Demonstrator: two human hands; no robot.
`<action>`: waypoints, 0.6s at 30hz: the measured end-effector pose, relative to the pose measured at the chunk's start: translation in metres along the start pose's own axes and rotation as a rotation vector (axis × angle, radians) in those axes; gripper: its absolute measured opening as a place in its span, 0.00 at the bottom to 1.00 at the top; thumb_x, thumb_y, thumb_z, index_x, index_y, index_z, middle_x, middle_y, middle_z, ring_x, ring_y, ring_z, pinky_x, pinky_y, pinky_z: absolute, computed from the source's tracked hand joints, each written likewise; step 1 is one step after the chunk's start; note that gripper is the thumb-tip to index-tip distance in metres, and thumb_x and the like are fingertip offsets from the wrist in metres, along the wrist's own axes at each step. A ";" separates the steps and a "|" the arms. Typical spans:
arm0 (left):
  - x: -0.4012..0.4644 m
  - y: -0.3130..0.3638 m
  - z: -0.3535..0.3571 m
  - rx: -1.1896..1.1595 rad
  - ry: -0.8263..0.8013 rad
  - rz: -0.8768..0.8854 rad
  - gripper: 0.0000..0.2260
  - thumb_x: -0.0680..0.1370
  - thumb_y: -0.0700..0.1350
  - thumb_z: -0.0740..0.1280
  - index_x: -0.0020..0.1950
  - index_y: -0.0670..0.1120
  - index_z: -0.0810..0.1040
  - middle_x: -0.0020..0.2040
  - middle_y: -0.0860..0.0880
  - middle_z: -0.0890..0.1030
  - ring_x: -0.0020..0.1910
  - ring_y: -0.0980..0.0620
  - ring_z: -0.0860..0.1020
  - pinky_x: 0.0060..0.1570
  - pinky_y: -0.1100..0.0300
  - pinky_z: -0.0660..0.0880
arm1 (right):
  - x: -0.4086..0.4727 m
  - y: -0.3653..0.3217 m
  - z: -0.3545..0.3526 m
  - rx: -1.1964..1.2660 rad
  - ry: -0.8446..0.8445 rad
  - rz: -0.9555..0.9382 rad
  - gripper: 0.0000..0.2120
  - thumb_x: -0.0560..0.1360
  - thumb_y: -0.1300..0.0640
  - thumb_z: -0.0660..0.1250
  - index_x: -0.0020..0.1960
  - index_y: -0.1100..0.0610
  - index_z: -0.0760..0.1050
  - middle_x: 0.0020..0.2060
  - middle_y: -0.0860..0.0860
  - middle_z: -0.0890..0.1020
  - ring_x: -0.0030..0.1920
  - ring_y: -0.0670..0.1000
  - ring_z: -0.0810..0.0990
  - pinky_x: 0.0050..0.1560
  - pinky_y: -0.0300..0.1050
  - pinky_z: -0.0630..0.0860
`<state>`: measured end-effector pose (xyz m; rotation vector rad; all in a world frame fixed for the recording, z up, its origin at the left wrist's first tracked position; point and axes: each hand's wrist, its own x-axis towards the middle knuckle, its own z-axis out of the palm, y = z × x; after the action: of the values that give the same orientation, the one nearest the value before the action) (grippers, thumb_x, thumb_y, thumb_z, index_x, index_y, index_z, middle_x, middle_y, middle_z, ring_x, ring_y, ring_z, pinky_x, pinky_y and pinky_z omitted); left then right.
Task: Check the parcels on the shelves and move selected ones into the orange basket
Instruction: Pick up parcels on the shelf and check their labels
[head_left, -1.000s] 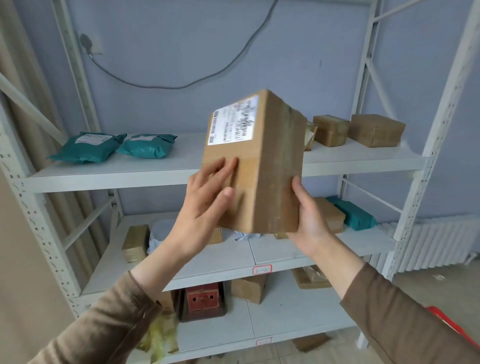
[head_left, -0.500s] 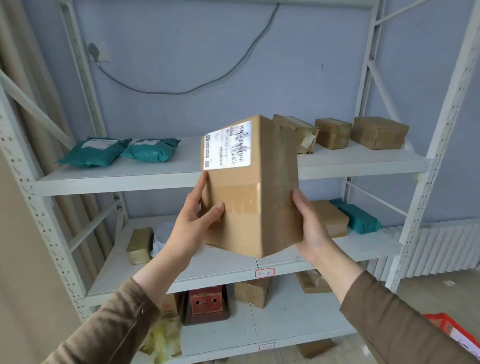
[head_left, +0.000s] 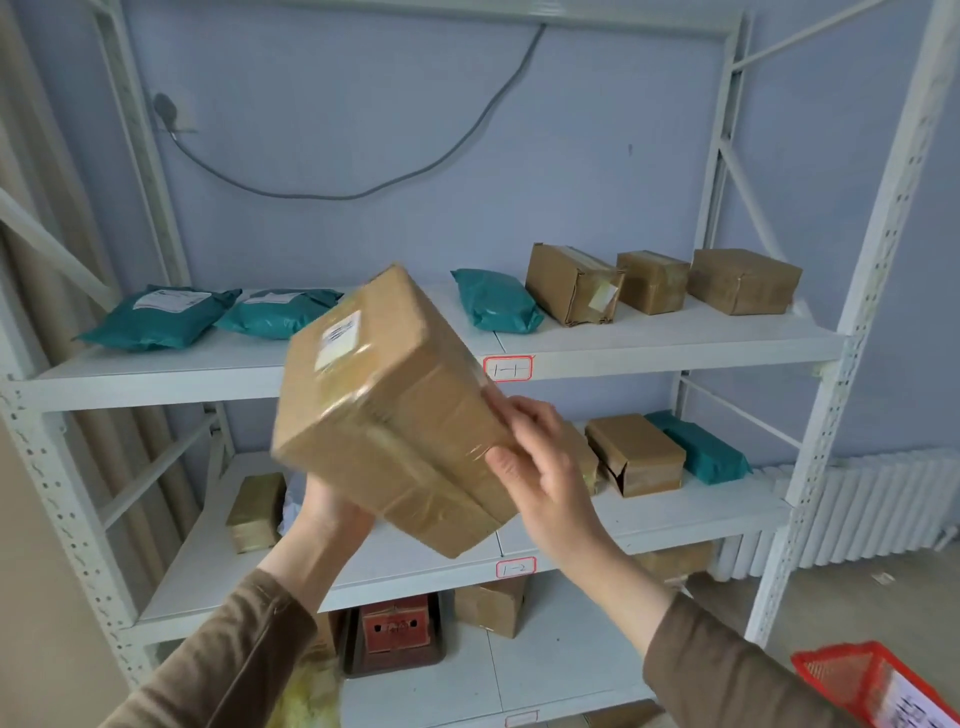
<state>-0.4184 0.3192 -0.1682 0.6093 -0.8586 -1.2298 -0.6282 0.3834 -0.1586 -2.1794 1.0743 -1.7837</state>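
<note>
A taped brown cardboard parcel (head_left: 395, 410) with a white label on its top face is tilted in front of the white shelf unit (head_left: 675, 358). My left hand (head_left: 324, 512) supports it from underneath, mostly hidden behind the box. My right hand (head_left: 540, 467) presses against its right side. The orange basket (head_left: 878, 680) shows at the bottom right corner on the floor.
The upper shelf carries three teal mailer bags (head_left: 498, 301) and three brown boxes (head_left: 652, 280). The middle shelf holds brown boxes (head_left: 636, 454), a teal bag (head_left: 698, 449) and a small box (head_left: 254, 512) at left. A red box (head_left: 397, 626) sits on the lowest shelf. A radiator (head_left: 872, 514) stands at right.
The parcel has been turned from upright with its label facing me to tilted with the label on top. My left hand slid under it and the view shifted to show the basket.
</note>
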 end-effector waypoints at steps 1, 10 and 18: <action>0.000 0.002 0.004 0.098 -0.058 0.028 0.11 0.86 0.47 0.59 0.63 0.46 0.77 0.53 0.48 0.85 0.58 0.45 0.79 0.53 0.54 0.80 | 0.005 0.002 -0.005 0.106 0.061 0.139 0.15 0.84 0.52 0.63 0.69 0.53 0.76 0.60 0.45 0.77 0.64 0.39 0.74 0.64 0.35 0.71; -0.010 0.021 0.030 0.275 -0.323 0.029 0.24 0.79 0.42 0.70 0.74 0.49 0.70 0.64 0.52 0.82 0.59 0.54 0.80 0.55 0.57 0.74 | 0.069 0.069 -0.016 0.557 0.294 0.942 0.09 0.82 0.51 0.65 0.60 0.54 0.73 0.53 0.59 0.83 0.48 0.58 0.82 0.56 0.60 0.79; 0.058 0.062 0.042 0.176 -0.184 0.024 0.25 0.74 0.46 0.68 0.72 0.50 0.74 0.59 0.50 0.83 0.52 0.54 0.81 0.51 0.57 0.76 | 0.142 0.051 0.025 0.501 0.144 0.792 0.17 0.75 0.41 0.67 0.46 0.57 0.76 0.43 0.56 0.80 0.46 0.58 0.81 0.48 0.55 0.77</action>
<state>-0.4131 0.2805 -0.0819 0.6306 -1.1346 -1.2091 -0.6205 0.2541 -0.0773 -1.1226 1.1309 -1.5887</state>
